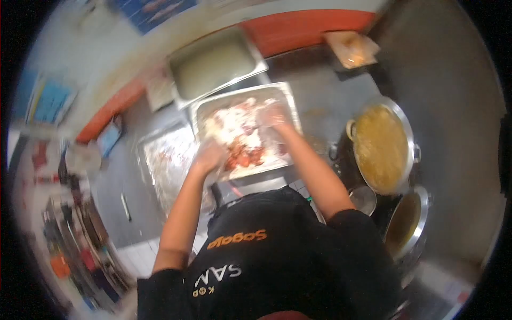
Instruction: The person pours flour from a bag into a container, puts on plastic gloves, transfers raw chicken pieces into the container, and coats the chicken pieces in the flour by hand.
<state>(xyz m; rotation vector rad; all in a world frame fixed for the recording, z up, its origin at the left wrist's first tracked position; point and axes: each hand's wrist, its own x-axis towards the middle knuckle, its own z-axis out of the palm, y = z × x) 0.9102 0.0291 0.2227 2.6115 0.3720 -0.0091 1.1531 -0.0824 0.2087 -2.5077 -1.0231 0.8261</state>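
A rectangular metal tray (292,101) lies before me, holding white flour-like powder (226,120) and reddish-brown pieces (246,156) that look like meat. My left hand (212,156), in a clear plastic glove, is at the tray's left near edge, beside the reddish pieces. Over the right part of the tray is my right hand (273,114), also gloved, down at the powder. Motion blur smears the fingers of both hands, so their grip does not show.
Behind stands a deeper metal pan (213,66) with cloudy liquid. A plastic-covered tray (170,154) sits at left, near a marker pen (125,207). To the right are a large pot of yellowish bubbling liquid (380,146) and a second pot (404,224).
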